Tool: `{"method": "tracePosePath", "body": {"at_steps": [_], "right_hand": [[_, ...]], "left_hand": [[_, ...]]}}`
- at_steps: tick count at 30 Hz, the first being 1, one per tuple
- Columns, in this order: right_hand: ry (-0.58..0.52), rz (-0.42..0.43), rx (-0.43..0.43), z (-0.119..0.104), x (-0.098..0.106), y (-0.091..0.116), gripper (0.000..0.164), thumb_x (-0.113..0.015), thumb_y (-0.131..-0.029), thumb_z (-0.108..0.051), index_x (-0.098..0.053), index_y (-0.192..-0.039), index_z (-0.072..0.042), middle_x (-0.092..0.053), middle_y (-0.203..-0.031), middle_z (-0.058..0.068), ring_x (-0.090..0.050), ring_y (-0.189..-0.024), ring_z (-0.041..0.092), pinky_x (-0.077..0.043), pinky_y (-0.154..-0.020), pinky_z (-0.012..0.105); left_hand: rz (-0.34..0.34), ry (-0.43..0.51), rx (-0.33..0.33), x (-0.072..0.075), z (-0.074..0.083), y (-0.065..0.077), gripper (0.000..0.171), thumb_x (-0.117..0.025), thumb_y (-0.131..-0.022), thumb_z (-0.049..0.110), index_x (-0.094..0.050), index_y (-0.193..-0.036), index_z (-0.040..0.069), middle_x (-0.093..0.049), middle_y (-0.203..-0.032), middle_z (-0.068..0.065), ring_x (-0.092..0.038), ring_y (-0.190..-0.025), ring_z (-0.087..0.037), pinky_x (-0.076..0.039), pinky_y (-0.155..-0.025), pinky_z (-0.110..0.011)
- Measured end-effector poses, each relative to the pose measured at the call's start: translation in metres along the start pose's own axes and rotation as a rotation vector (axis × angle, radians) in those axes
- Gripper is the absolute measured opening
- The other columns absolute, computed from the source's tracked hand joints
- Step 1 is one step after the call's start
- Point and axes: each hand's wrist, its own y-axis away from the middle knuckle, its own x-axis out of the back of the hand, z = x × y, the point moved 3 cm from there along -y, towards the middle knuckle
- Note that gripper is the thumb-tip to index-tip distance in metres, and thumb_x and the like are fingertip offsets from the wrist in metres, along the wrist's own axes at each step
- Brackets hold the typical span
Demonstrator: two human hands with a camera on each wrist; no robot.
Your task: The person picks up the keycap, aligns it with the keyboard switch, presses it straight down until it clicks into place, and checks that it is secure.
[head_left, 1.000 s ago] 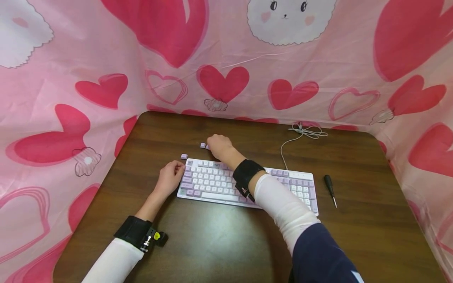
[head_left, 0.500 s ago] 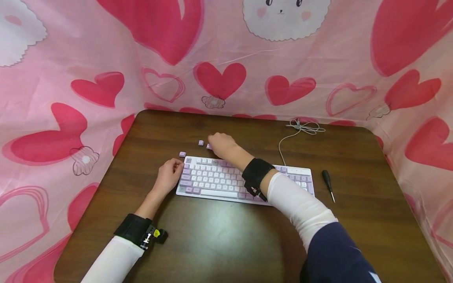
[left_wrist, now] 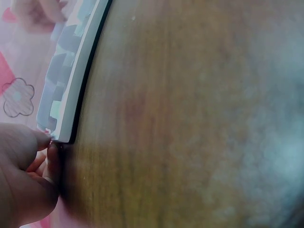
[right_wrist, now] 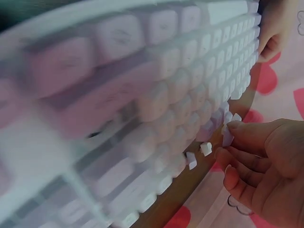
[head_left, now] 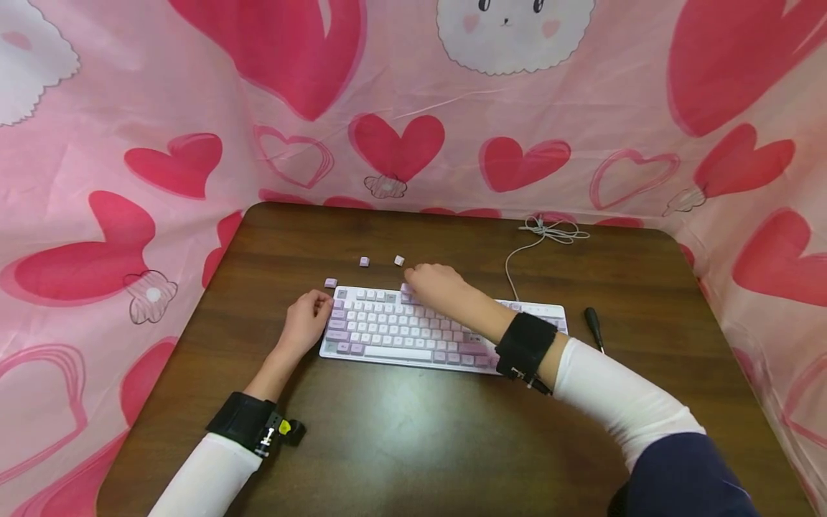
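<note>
A white and lilac keyboard (head_left: 400,334) lies on the brown table, its right part covered by the right forearm. My left hand (head_left: 306,319) holds the keyboard's left edge between thumb and fingers; the left wrist view shows thumb and finger at its corner. Over the keyboard's top row, my right hand (head_left: 439,284) pinches a lilac keycap (right_wrist: 228,137) between thumb and fingers. Whether that keycap touches the keyboard is hard to tell. Behind the keyboard lie two loose keycaps, a lilac keycap (head_left: 365,261) and a white keycap (head_left: 399,261). Another lilac keycap (head_left: 331,283) sits near its upper left corner.
A screwdriver (head_left: 593,323) with a black handle lies right of the keyboard, its tip hidden by the right sleeve. The keyboard's pale cable (head_left: 545,230) is bundled at the back of the table. Pink heart-patterned cloth (head_left: 465,158) hangs around the table.
My right hand has moved right and nearer, from behind the keyboard to its top row, carrying a lilac keycap. The white loose keycap has come into sight. My left hand stays at the edge.
</note>
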Motion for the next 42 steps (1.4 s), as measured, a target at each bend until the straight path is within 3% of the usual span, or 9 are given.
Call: {"method": "tracePosePath", "body": {"at_steps": [9, 22, 32, 37, 42], "right_hand": [[-0.114, 0.026, 0.004, 0.022, 0.001, 0.054, 0.009, -0.069, -0.1, -0.011, -0.069, -0.102, -0.002, -0.072, -0.092, 0.012, -0.072, -0.086, 0.026, -0.059, -0.076, 0.041], [-0.201, 0.114, 0.073, 0.049, -0.011, 0.12, 0.008, -0.077, -0.093, -0.007, -0.071, -0.097, -0.005, -0.066, -0.091, 0.004, -0.065, -0.08, 0.016, -0.058, -0.075, 0.036], [-0.305, 0.11, 0.124, 0.056, -0.028, 0.135, 0.01, -0.075, -0.094, -0.005, -0.07, -0.102, -0.008, -0.067, -0.094, 0.001, -0.062, -0.082, 0.012, -0.056, -0.075, 0.034], [-0.271, 0.154, 0.174, 0.054, -0.031, 0.139, 0.013, -0.075, -0.093, -0.002, -0.072, -0.105, -0.008, -0.066, -0.092, 0.002, -0.062, -0.079, 0.014, -0.055, -0.073, 0.035], [-0.259, 0.164, 0.131, 0.053, -0.032, 0.141, 0.011, -0.076, -0.093, -0.003, -0.072, -0.102, -0.006, -0.067, -0.093, 0.003, -0.064, -0.081, 0.015, -0.056, -0.075, 0.036]], "left_hand": [[-0.011, -0.003, 0.0, 0.0, 0.0, 0.001, 0.021, -0.057, -0.106, 0.01, -0.065, -0.111, -0.008, -0.063, -0.101, -0.022, -0.06, -0.093, -0.034, -0.049, -0.085, -0.047], [0.012, -0.001, -0.01, 0.001, -0.001, 0.001, 0.02, -0.058, -0.105, 0.01, -0.065, -0.11, -0.008, -0.063, -0.099, -0.021, -0.06, -0.092, -0.033, -0.049, -0.084, -0.046], [0.016, 0.006, -0.02, -0.001, -0.004, 0.001, 0.021, -0.058, -0.105, 0.011, -0.065, -0.109, -0.008, -0.063, -0.098, -0.021, -0.06, -0.092, -0.035, -0.048, -0.084, -0.047], [0.006, 0.012, -0.01, -0.002, -0.004, 0.001, 0.021, -0.058, -0.105, 0.012, -0.065, -0.11, -0.008, -0.063, -0.1, -0.021, -0.06, -0.093, -0.035, -0.048, -0.085, -0.047], [0.011, 0.008, -0.014, -0.002, -0.003, 0.0, 0.021, -0.057, -0.105, 0.011, -0.065, -0.11, -0.008, -0.063, -0.1, -0.022, -0.06, -0.093, -0.035, -0.048, -0.085, -0.047]]}}
